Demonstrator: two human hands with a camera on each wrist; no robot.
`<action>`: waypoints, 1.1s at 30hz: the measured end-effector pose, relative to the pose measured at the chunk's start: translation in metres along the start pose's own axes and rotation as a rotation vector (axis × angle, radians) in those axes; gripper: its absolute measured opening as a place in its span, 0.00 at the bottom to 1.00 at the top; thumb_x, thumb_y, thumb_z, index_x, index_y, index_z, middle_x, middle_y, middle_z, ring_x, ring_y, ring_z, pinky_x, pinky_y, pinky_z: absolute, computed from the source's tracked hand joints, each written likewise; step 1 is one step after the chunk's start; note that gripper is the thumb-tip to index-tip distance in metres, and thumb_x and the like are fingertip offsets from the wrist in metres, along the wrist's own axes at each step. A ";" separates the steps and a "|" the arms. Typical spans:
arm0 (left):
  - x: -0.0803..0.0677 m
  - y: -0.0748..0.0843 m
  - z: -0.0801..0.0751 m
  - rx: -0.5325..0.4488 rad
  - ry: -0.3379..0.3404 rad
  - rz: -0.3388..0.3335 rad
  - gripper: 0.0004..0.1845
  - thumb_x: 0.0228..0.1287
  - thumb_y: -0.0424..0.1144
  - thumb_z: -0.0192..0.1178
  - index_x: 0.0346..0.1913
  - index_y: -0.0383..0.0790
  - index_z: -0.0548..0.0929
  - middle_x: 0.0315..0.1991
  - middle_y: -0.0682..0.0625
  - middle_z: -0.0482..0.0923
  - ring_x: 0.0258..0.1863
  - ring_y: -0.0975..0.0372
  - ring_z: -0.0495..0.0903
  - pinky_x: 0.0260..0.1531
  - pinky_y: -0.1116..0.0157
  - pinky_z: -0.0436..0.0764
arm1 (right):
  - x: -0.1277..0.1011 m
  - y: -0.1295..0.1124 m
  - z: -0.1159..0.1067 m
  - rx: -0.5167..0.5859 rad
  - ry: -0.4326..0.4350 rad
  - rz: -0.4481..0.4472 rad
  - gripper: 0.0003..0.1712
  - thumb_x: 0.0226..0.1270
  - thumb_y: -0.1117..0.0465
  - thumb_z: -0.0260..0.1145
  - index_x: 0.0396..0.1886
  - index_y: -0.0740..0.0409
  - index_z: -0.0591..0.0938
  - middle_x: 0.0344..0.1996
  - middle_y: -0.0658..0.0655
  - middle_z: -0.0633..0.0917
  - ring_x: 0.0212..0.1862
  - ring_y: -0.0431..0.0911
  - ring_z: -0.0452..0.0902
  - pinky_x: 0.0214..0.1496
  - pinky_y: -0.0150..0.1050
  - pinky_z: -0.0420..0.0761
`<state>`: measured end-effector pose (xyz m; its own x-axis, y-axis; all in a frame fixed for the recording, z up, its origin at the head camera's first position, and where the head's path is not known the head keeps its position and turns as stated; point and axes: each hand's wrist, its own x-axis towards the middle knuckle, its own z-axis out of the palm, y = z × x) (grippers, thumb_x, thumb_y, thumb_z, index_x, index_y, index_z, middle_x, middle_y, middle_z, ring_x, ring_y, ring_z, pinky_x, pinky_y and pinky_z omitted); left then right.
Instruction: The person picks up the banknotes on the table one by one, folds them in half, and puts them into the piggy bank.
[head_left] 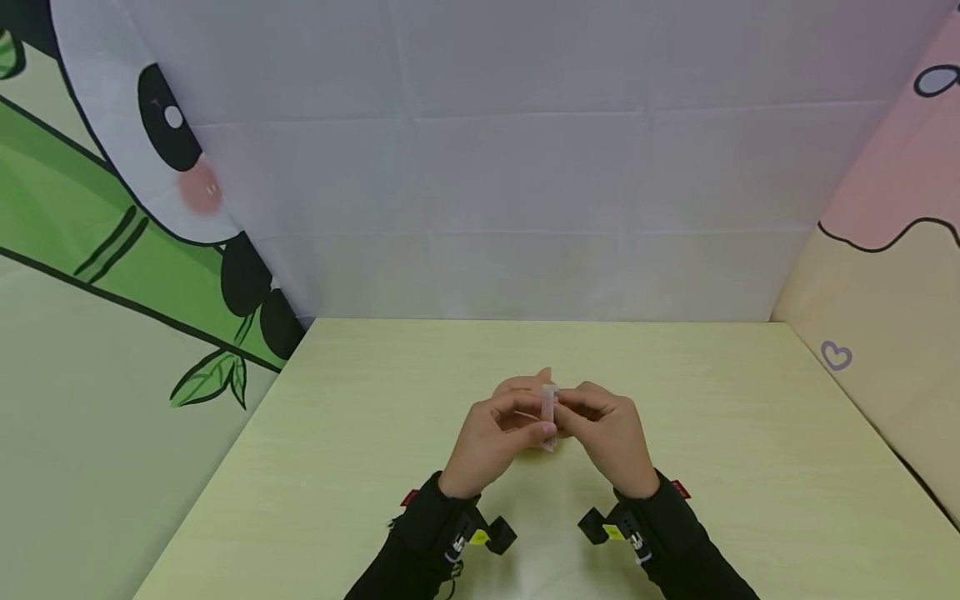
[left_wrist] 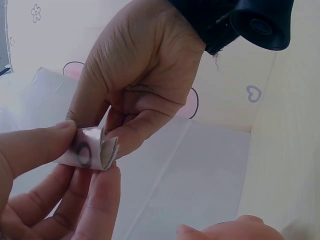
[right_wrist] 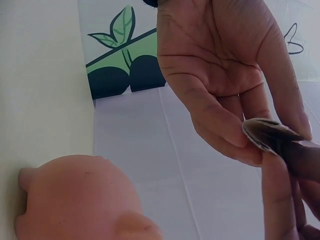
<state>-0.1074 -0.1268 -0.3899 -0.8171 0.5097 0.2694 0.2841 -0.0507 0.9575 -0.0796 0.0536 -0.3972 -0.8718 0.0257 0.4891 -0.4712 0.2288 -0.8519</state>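
Note:
A small folded banknote, pale pink with a dark round mark like a zero, is between the two hands. My left hand pinches it with thumb on one side and fingers on the other; the left wrist view shows the banknote doubled over, its layered edges parted. From the other side, my right hand holds it at its edge by thumb and fingertips. In the right wrist view the banknote appears end-on as a loop. Beyond the hands stands a pink pig-shaped bank, mostly hidden in the head view.
Round and smooth, the pig-shaped bank rests on the pale wooden table. A white cloth backdrop rises at the table's far edge. Printed panels flank it, a green one at left and a pink-and-cream one at right.

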 end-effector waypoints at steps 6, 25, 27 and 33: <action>0.001 -0.003 0.001 0.016 0.013 0.001 0.12 0.62 0.33 0.67 0.47 0.33 0.85 0.61 0.46 0.73 0.52 0.63 0.78 0.43 0.67 0.83 | 0.001 -0.001 -0.002 -0.049 -0.031 0.015 0.09 0.65 0.65 0.68 0.44 0.60 0.89 0.28 0.54 0.84 0.29 0.37 0.76 0.28 0.32 0.79; -0.001 0.000 0.004 0.032 0.063 -0.019 0.12 0.62 0.34 0.67 0.47 0.32 0.85 0.55 0.42 0.77 0.37 0.62 0.84 0.37 0.65 0.86 | -0.001 -0.005 -0.006 0.003 -0.124 0.088 0.14 0.66 0.62 0.67 0.51 0.57 0.84 0.42 0.57 0.85 0.44 0.36 0.81 0.45 0.36 0.85; -0.001 -0.001 0.004 0.038 0.076 -0.013 0.11 0.62 0.34 0.67 0.46 0.33 0.86 0.56 0.43 0.76 0.36 0.63 0.84 0.36 0.67 0.85 | -0.001 -0.005 -0.006 -0.008 -0.119 0.094 0.14 0.66 0.62 0.68 0.51 0.55 0.84 0.42 0.56 0.85 0.44 0.36 0.81 0.45 0.36 0.84; -0.002 -0.002 0.006 0.044 0.099 -0.001 0.09 0.61 0.33 0.67 0.44 0.34 0.87 0.54 0.44 0.78 0.36 0.64 0.83 0.35 0.67 0.85 | -0.001 -0.005 -0.005 -0.003 -0.120 0.090 0.12 0.67 0.62 0.67 0.49 0.55 0.85 0.42 0.57 0.86 0.42 0.37 0.82 0.44 0.36 0.85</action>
<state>-0.1036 -0.1224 -0.3927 -0.8623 0.4226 0.2790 0.3029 -0.0110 0.9530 -0.0757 0.0575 -0.3926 -0.9204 -0.0700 0.3848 -0.3901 0.2336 -0.8907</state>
